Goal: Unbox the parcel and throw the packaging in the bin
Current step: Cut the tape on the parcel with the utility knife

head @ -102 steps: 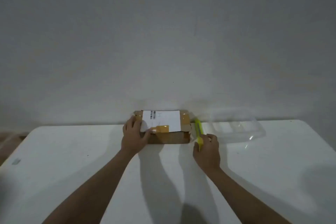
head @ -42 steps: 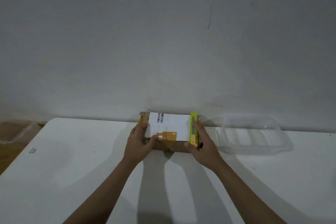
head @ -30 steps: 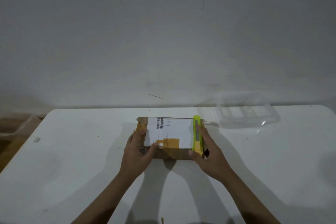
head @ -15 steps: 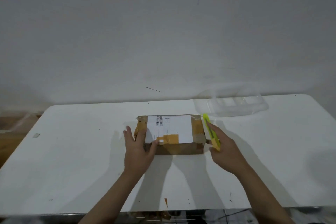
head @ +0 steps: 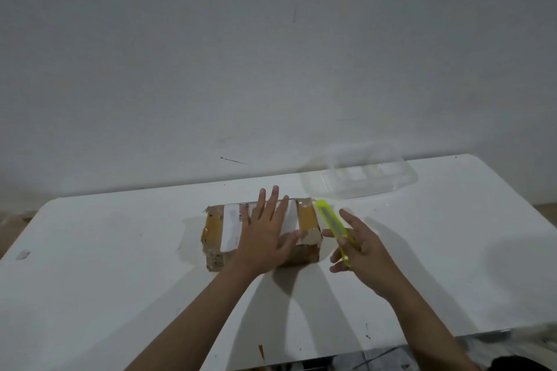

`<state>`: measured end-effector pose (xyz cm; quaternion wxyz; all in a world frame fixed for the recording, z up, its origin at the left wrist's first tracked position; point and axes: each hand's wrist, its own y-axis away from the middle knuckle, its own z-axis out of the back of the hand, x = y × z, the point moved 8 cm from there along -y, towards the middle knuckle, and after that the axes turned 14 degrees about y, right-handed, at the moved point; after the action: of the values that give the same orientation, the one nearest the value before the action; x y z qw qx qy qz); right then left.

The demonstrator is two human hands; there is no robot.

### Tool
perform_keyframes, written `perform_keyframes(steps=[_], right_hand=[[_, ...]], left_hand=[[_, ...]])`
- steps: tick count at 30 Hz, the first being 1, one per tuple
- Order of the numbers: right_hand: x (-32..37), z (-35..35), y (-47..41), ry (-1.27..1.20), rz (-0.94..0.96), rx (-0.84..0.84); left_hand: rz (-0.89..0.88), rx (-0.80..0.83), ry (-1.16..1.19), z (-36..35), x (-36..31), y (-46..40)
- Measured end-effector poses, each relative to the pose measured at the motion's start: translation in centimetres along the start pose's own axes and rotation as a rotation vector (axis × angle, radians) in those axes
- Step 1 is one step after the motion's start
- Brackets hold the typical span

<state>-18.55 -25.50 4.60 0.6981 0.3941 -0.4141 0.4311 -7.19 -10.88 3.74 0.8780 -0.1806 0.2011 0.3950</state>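
Observation:
A brown cardboard parcel (head: pixel 214 229) with yellow-brown tape and a white shipping label lies in the middle of the white table (head: pixel 90 265). My left hand (head: pixel 265 235) rests flat on top of the parcel, fingers spread, covering much of the label. My right hand (head: pixel 361 247) is just right of the parcel and holds a yellow-green utility knife (head: pixel 330 221), whose tip points toward the parcel's far right corner. No bin is in view.
A clear plastic tray (head: pixel 361 181) sits at the back right of the table, against the grey wall. The table's front edge runs along the bottom right, with dark floor clutter below it. Small dark marks dot the tabletop.
My left hand has slid from the parcel's left side onto its top, fingers spread. My right hand with the knife stays beside the right end. The parcel was earlier pulled away from the wall.

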Motion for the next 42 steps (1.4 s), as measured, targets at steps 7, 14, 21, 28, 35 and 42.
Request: perform_keyframes(steps=[7, 14, 21, 28, 35, 42], right_hand=[[-1.2, 1.2, -0.4, -0.019, -0.032, -0.179], [-1.9, 1.8, -0.8, 0.058, -0.061, -0.234], [-1.9, 0.8, -1.2, 0.131, -0.126, -0.05], [-1.2, 1.9, -1.8, 0.144, -0.122, -0.11], [-0.9, 2.6, -2.3, 0.261, -0.114, -0.111], [-0.1, 3.0, -2.5, 0.3, -0.113, -0.112]], left_hand=[[0.002, 0.065, -0.048, -1.6, 0.9, -0.3], [-0.005, 0.072, -0.034, -1.6, 0.9, -0.2], [-0.031, 0.078, -0.049, -1.4, 0.5, 0.0], [-0.033, 0.077, -0.052, -1.3, 0.4, 0.1], [-0.036, 0.088, -0.051, -1.3, 0.5, 0.1], [-0.039, 0.085, -0.051, -1.4, 0.6, 0.1]])
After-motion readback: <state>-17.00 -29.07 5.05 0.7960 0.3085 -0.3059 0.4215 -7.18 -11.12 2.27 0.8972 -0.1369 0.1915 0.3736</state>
